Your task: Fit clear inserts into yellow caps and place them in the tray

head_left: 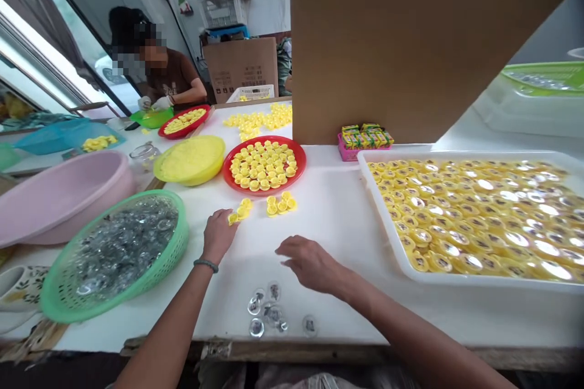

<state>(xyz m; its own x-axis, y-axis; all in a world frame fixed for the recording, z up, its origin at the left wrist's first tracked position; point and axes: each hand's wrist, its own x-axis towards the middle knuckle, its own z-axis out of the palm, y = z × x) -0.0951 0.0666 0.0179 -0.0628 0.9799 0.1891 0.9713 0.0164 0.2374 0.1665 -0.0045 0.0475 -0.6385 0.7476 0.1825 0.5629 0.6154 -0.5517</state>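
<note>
My left hand has its fingers closed at the edge of a small yellow round cup, the nearest of a short row on the white table. Another small cluster of yellow cups lies just right of it. My right hand hovers over the table, fingers slightly apart, with nothing visible in them. In front of me lie several clear round plastic pieces with dark printing; one single clear disc sits apart to the right.
A green basket of clear pieces stands left, beside a pink basin. Beyond are a yellow bowl and a red tray of yellow cups. Right, a white tray holds capped yellow pieces. A co-worker sits behind.
</note>
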